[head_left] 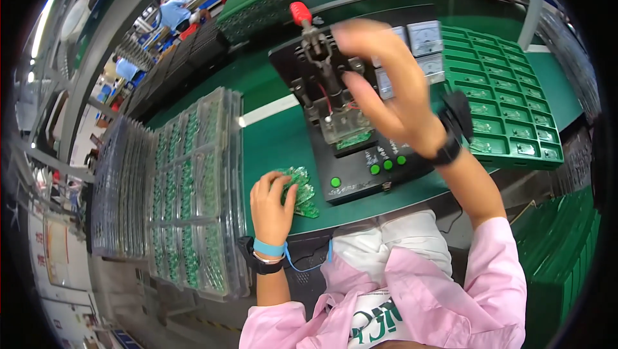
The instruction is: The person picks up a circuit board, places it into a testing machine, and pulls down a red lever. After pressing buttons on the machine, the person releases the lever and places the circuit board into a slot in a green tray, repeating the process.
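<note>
My left hand [269, 206] rests at the left edge of a small pile of green circuit boards [302, 191] on the green mat. Its fingers are slightly curled and the thumb stands apart, so it is open. Blurred by motion, my right hand [393, 85] is raised beside the red-handled toggle clamp [300, 14] of a black test fixture [351, 185], thumb and fingers apart with nothing seen between them. Under the fixture's clear pressing plate lies another green circuit board [354, 141]. Green round buttons [387, 165] line the fixture's front.
Stacked clear trays of green boards [187, 201] stand at the left. A green compartment tray [502, 98] holding small parts lies at the right. Panel meters [425, 38] sit behind my right hand. Black trays [187, 59] and a green crate [257, 8] are farther back.
</note>
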`<state>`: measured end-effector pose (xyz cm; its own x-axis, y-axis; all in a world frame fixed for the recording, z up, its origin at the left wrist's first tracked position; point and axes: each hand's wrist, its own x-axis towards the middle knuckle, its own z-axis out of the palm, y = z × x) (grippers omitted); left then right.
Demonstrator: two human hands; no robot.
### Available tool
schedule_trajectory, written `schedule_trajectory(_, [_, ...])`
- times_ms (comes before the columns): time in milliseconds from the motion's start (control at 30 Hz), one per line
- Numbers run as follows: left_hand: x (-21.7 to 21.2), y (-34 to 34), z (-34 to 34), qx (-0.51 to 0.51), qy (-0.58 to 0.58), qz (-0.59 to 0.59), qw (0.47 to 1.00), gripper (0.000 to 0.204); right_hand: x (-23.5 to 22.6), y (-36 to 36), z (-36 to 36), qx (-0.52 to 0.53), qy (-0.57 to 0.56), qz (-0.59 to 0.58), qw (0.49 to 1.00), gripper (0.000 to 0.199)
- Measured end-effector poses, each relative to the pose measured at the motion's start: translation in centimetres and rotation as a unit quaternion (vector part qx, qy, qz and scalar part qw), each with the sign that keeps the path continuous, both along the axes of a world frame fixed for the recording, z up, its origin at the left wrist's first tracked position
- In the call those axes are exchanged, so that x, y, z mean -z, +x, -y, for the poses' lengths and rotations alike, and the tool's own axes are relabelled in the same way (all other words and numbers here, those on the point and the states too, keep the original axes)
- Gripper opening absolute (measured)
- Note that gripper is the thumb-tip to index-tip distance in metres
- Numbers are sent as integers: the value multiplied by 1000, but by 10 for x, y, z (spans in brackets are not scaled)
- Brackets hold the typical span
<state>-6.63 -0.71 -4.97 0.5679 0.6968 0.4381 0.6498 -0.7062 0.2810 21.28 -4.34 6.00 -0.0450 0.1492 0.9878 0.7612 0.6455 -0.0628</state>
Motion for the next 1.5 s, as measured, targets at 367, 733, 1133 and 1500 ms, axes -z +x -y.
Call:
schedule_trajectory(367, [13,4,20,58,-6,-28,998,16,76,-11,35,164,-359,370,841,18])
schedule_trajectory(733, [23,-2,14,-10,-21,67,997,14,41,78,83,149,-368,115,911,12])
schedule_trajectory(1133, [-21,85,11,155,91,85,980,29,132,367,78,514,-440,-85,731,30])
schedule_trajectory(1500, [-17,121,17,208,27,-20,978,37,115,369,101,453,-522,-40,721,52])
